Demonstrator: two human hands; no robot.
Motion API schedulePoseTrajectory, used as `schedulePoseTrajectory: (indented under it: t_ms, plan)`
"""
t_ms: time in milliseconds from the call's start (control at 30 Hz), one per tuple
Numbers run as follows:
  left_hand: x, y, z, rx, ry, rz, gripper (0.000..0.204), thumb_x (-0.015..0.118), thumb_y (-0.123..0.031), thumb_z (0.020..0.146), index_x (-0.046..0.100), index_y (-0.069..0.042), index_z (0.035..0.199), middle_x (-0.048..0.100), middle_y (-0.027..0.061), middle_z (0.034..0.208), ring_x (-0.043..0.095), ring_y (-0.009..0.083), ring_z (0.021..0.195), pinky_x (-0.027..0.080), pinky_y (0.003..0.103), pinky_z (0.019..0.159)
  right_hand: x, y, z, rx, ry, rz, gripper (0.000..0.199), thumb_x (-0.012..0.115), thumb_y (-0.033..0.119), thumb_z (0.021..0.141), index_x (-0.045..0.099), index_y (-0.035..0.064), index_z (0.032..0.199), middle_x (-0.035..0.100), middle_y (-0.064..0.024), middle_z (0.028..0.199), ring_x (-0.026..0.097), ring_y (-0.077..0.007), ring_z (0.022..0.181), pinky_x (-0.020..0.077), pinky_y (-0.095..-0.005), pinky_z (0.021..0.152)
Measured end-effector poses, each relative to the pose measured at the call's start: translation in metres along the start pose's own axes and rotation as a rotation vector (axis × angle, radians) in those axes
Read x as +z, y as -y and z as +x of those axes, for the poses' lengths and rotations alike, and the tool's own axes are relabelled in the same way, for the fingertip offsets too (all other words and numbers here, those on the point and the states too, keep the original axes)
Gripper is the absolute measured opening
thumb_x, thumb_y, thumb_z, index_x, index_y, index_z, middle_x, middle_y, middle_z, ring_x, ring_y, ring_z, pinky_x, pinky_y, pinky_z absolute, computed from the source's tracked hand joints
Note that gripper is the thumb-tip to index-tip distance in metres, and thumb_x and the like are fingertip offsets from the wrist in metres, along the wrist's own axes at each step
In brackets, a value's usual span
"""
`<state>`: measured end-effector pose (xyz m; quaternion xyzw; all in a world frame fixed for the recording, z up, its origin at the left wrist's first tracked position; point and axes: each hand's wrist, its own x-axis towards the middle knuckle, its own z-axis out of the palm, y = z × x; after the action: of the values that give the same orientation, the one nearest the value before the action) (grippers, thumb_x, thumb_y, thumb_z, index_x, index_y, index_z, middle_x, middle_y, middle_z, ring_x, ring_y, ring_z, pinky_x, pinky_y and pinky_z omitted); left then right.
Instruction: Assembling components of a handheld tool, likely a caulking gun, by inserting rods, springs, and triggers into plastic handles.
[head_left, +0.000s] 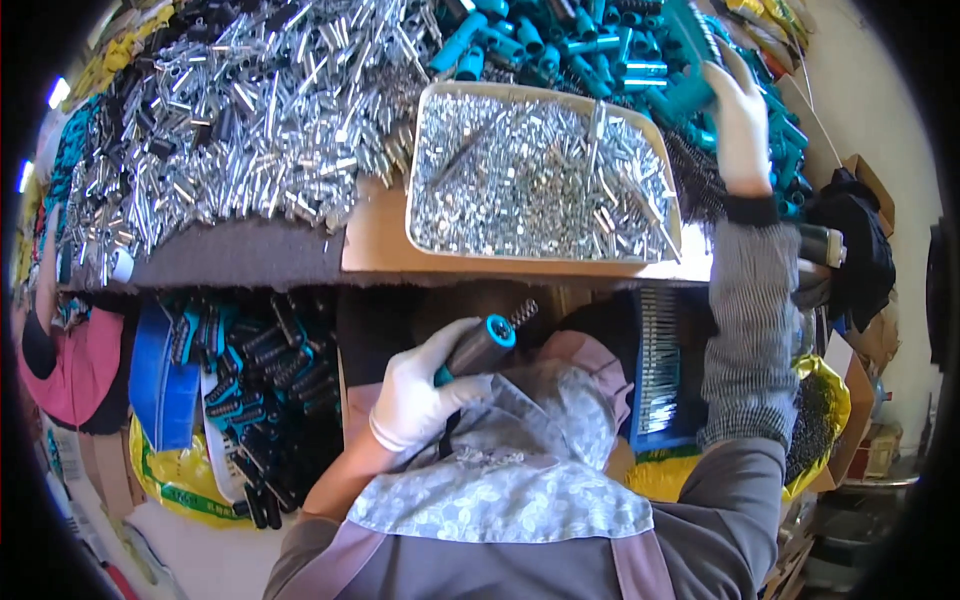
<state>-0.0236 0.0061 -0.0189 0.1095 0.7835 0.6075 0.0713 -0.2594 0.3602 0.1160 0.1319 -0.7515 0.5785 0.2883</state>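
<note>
My left hand (415,392), in a white glove, grips a grey and teal tool handle (482,347) with a dark threaded tip, held low over my lap below the bench edge. My right hand (738,112), also gloved, reaches far up to the pile of teal handles (590,45) at the back right and touches one of them. Between the two hands sits a beige tray (420,235) filled with small silver metal parts.
A big heap of silver and black metal tubes (250,110) covers the bench's left side. Below the bench, a bag of black and teal handles (265,380), a blue box of metal rods (658,365) and a yellow sack (825,400). Dark cloth lies at right.
</note>
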Motion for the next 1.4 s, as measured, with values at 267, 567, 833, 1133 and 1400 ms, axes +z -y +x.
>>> schedulePoseTrajectory:
  t_ms: [267,567,833,1133,1400]
  plan:
    - [0.014,-0.010,-0.011,0.112,0.044,0.074,0.069,0.082,-0.039,0.080,0.058,-0.004,0.134,0.070,0.0238,0.105,0.072,0.0382,0.097,0.055,0.039,0.082,0.066,0.088,-0.230,0.376,0.020,0.616,0.066,0.056,0.028,0.098,0.033,-0.0041,0.151,0.063,-0.0169,0.110,0.068,-0.0253,0.092,0.0590,-0.0393,0.078]
    - [0.007,-0.029,-0.038,0.058,0.032,0.164,0.064,0.082,-0.028,0.079,0.059,-0.006,0.134,0.070,0.0239,0.102,0.072,0.0386,0.096,0.056,0.040,0.082,0.068,0.092,-0.261,0.394,-0.041,0.776,0.074,0.067,0.029,0.095,0.031,-0.0012,0.152,0.061,-0.0172,0.118,0.067,-0.0268,0.102,0.0598,-0.0453,0.088]
    - [0.010,-0.027,-0.036,0.011,0.142,0.216,0.065,0.082,-0.028,0.078,0.059,-0.006,0.134,0.069,0.0242,0.103,0.072,0.0358,0.095,0.055,0.038,0.082,0.076,0.097,-0.273,0.363,-0.033,0.736,0.072,0.066,0.026,0.096,0.031,-0.0008,0.152,0.061,-0.0200,0.122,0.067,-0.0280,0.102,0.0578,-0.0427,0.087]
    - [-0.014,-0.019,-0.041,-0.037,0.247,0.136,0.063,0.081,-0.025,0.077,0.061,-0.003,0.132,0.071,0.0207,0.099,0.072,0.0267,0.090,0.054,0.037,0.082,0.036,0.079,-0.256,0.538,0.690,0.727,0.050,0.060,0.041,0.095,0.069,-0.0061,0.107,0.065,-0.0232,0.120,0.062,-0.0275,0.112,0.0467,-0.0412,0.102]
    - [-0.031,-0.001,-0.030,-0.129,0.589,0.287,0.061,0.077,-0.031,0.078,0.063,-0.006,0.132,0.066,0.0162,0.126,0.066,0.0330,0.114,0.050,0.038,0.100,0.048,0.097,-0.269,-0.194,1.076,-0.436,0.041,0.075,0.018,0.076,0.068,0.0071,0.115,0.065,-0.0102,0.089,0.066,-0.0306,0.085,0.0532,-0.0382,0.081]
